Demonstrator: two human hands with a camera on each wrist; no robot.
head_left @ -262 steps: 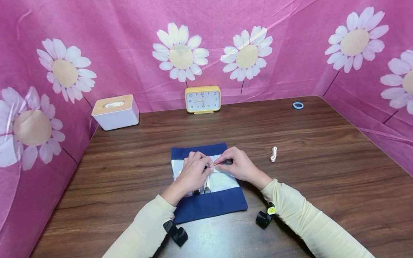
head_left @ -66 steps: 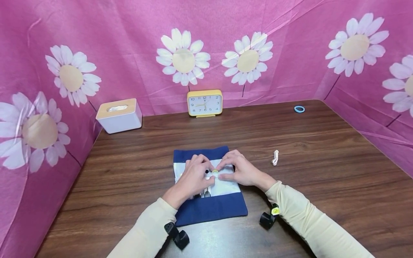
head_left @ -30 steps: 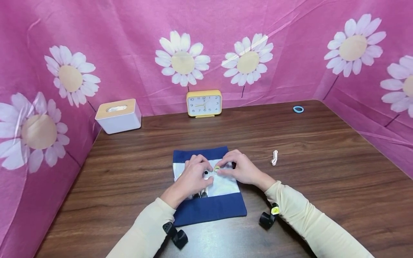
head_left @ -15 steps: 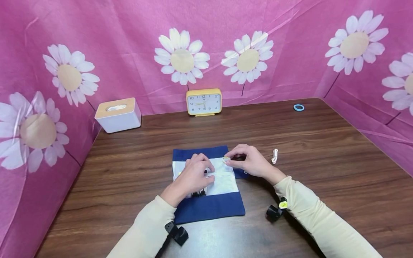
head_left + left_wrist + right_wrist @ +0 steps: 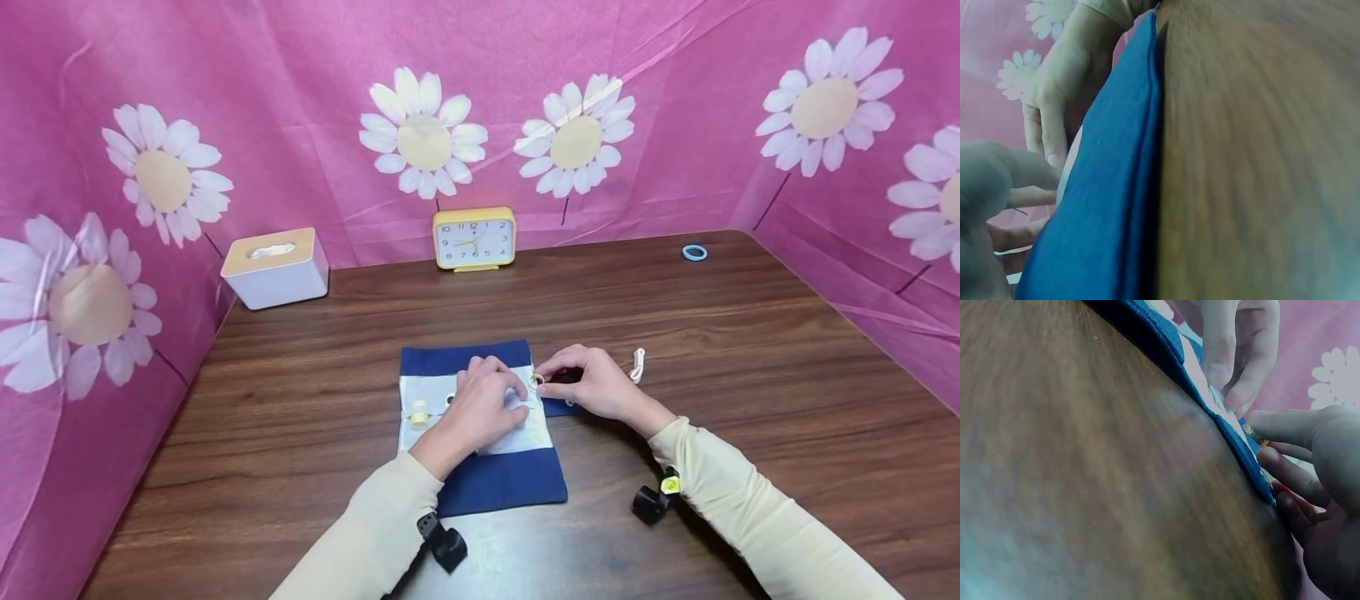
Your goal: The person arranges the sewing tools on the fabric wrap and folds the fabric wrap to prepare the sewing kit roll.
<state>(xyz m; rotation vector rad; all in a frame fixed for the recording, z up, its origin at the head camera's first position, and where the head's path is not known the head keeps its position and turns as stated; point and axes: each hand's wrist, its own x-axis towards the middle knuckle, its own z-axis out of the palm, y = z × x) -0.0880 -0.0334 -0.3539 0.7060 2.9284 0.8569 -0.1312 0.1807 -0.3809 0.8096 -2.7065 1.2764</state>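
On the table lies a navy cloth pouch spread flat, with a white inner panel. At the panel's right edge my right hand pinches a small, pale ring-shaped thing between thumb and index finger; in the right wrist view its edge looks glittery gold. My left hand rests over the middle of the panel, fingers loosely bent and thumb apart, holding nothing. Left of it sits a small yellow-and-white cylinder. Beside the left hand a round black end peeks out; the rest is hidden under the hand.
A navy strap sticks out under my right hand. Beyond it lies a white looped cord. Farther back are a blue ring, a yellow clock and a tissue box. A pink flowered curtain surrounds the table's back and sides.
My right hand has carried the ring-shaped thing from the panel's middle to its right edge. My left hand has shifted right, uncovering the yellow-and-white cylinder and covering the dark-ended tools.
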